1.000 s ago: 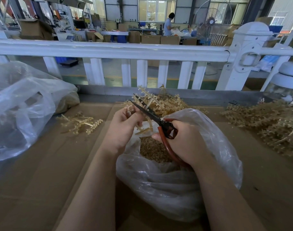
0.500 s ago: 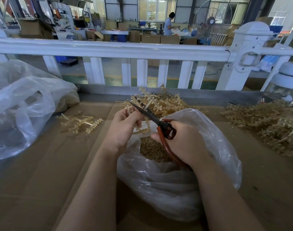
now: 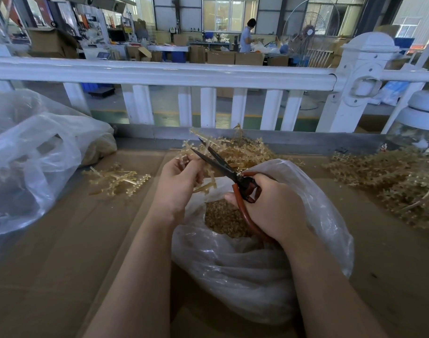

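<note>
Held at centre frame above the open plastic bag (image 3: 245, 264), fingers (image 3: 184, 164) of the left hand (image 3: 175, 189) pinching the tan plastic sprue (image 3: 208, 186) at the parted blades of scissors (image 3: 220, 164) gripped in the curled right hand (image 3: 272, 208), and risked a nicked fingertip from blades so near.

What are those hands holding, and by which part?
The right hand grips the scissors by their red handles; the left hand pinches a tan plastic sprue near its middle.

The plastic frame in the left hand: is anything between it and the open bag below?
Nothing visible. The left hand holds the plastic frame above the bag; the scissors in the right hand reach it from the side.
</note>
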### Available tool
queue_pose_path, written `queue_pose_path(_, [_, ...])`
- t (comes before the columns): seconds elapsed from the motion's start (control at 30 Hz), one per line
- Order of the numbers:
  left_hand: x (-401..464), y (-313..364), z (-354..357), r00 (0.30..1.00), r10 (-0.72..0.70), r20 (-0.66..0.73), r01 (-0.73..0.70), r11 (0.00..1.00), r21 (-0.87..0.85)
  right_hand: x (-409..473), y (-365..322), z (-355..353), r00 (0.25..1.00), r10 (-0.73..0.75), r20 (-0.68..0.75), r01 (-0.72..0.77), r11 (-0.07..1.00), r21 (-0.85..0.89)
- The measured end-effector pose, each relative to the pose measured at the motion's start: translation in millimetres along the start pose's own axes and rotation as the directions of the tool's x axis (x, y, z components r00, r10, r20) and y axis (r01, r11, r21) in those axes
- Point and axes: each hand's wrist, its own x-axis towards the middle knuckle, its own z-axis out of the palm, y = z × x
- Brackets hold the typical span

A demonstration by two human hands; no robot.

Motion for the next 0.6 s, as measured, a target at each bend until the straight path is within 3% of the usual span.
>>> queue_pose_path(0.27, [3.8,1.5,-7.6,0.977,-0.157,-0.143,0.115,0.957,-0.265,-0.4,-0.2,0.2,1.000,-0.019,-0.020,0.019,1.000,0.019])
queue_pose_path(0.33, [2.9,0.5,-6.7,0.988,-0.136,-0.075,0.119,0.973,-0.195,1.2,0.5,1.1,0.998,0.024,-0.059,-0.017,0.993,0.115])
queue_pose_path(0.47, [-1.3,-3.5,2.1,0.996,-0.039,0.084,0.030,0.993,0.111,4.7,2.6,2.3,0.986,0.155,-0.061,-0.118,0.908,0.402])
queue_pose_path(0.6, [-4.8,-2.9,7.5,0.972,-0.009,0.236,-0.032,0.985,0.168,5.7,0.7,4.3,0.981,0.192,-0.029,-0.153,0.858,0.491])
